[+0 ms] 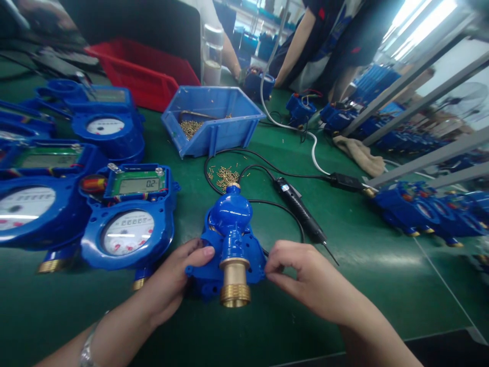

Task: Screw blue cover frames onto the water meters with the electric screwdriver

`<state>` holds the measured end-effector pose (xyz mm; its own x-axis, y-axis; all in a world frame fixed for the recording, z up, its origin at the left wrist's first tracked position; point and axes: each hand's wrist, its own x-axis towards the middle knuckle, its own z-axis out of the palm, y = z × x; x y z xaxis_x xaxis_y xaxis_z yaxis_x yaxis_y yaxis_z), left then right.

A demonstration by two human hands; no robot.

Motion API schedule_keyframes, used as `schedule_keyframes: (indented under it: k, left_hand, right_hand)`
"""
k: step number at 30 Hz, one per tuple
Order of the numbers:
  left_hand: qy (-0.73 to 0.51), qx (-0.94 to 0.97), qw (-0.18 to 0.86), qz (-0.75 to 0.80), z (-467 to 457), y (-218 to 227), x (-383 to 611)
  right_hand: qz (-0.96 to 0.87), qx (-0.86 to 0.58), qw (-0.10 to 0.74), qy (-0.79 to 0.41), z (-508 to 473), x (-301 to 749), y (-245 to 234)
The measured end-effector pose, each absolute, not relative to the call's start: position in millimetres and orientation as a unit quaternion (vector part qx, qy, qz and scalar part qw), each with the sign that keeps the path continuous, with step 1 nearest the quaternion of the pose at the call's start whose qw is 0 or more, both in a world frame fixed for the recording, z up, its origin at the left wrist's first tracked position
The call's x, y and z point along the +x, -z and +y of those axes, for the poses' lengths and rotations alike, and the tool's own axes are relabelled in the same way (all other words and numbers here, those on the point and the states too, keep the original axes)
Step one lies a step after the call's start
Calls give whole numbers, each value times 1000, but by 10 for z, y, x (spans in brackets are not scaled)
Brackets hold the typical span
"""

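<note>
A blue water meter (231,214) lies face down on the green table in front of me, its threaded brass pipe end (235,285) pointing my way. My left hand (171,280) is closed round the left side of its blue housing, thumb on top. At the right edge of the housing, the thumb and fingers of my right hand (300,275) are pinched together; whatever is between the fingertips is too small to make out. Small brass screws (226,177) lie loose behind the meter. To the right rests a black electric screwdriver (300,209) with its cable.
Several upright blue meters (128,224) with displays crowd the left. Behind stand a blue bin (233,135) of screws, a red bin (141,71) and a clear bottle (212,56). More meters (420,209) and a cloth (359,155) sit right. Other people stand across the table.
</note>
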<state>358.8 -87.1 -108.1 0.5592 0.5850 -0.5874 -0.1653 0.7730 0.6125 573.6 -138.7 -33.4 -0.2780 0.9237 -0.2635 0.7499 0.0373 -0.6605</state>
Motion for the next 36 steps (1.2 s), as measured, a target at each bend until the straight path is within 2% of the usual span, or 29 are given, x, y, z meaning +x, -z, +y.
schedule_keyframes:
  k: [2,5,8,11,15,19,23,28,29,31,33,36]
  left_hand:
    - [-220,249,845,418,-874,1080,3593]
    - [-220,252,838,432,-877,1096,3591]
    - [-213,262,843,418,-861,1111,3576]
    - [-193,270,856,397,-828,1113,3556]
    - [-179,278,859,392,-789,1116,3542]
    - [-174,297,849,401,-781,1127,3541]
    - [-177,317,835,414,-785,1110,3549]
    - [-191,309,842,399,-784,1079,3580]
    - [-195,306,843,397,-787,1076,3585]
    - [-204,307,840,399,-799,1069,3595]
    - [-210,314,830,411,-820,1060,3606]
    - [-219,320,823,414,-867,1048,3633]
  right_hand:
    - [-723,-571,110,-372,-1319,5790,304]
    - [-683,-652,118,-308,-976,5915,392]
    - [-625,-741,129,-210,-383,6019,681]
    - [-601,-773,114,-166,182,6057,1030]
    - [-581,-795,93,-144,540,6051,1313]
    - [-567,-804,102,-146,594,6038,1387]
    - [-566,-794,156,-158,497,5971,1223]
    - [-595,-739,275,-158,-239,5664,530]
    - [-612,-714,301,-159,-462,5575,378]
    - [-716,-576,359,-165,-897,5391,147]
    - [-783,-498,335,-165,-1243,5221,58]
    - [-821,-488,286,-78,-1531,5045,167]
